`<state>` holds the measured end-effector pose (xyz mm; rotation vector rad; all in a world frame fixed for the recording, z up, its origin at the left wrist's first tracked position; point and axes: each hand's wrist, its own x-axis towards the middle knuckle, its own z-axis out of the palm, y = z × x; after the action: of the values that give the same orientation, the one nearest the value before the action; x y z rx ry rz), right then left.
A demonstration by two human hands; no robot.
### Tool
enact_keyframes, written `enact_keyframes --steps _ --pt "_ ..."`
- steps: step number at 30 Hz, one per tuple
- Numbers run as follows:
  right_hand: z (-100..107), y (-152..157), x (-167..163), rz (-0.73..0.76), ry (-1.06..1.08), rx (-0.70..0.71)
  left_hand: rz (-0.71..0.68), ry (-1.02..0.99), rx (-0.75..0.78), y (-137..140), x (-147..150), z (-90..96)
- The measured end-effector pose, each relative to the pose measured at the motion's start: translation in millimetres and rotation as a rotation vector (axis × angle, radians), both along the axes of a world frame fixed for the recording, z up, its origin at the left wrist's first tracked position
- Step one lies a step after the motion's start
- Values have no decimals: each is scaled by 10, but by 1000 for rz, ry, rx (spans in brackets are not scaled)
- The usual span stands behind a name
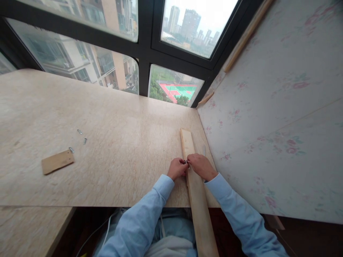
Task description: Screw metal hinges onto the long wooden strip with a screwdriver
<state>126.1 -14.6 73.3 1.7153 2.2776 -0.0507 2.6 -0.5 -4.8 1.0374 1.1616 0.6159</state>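
Two hands meet over a long wooden plank on the bench.

The plank (197, 189) lies on the bench (112, 157) close to the flowered wall (281, 117), its near end overhanging the bench edge. The left hand (177, 168) and right hand (201, 166) are closed together on a small metal piece (186, 162) at the plank's left edge. Just right of the plank lies a thin metal rod (204, 150). Well to the plank's left sit a small wooden piece (57, 161) and three loose metal bits (79, 131).

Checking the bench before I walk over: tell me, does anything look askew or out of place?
The wooden plank overhangs the table's near edge. Small metal fasteners lie loose near a wood offcut.
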Motion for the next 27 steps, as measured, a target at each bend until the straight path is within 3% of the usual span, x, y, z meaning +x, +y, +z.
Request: enact_keyframes --steps 7,14,22,27 --pt "19 21 130 69 77 113 -12 30 43 -5 1 -9" --pt "204 85 119 -58 458 167 -22 14 42 -16 -9 23" --pt "391 324 -623 40 957 43 -30 63 212 -36 -13 -85" --pt "336 686 -1299 129 1144 -165 -27 2 334 -61 -23 -31"
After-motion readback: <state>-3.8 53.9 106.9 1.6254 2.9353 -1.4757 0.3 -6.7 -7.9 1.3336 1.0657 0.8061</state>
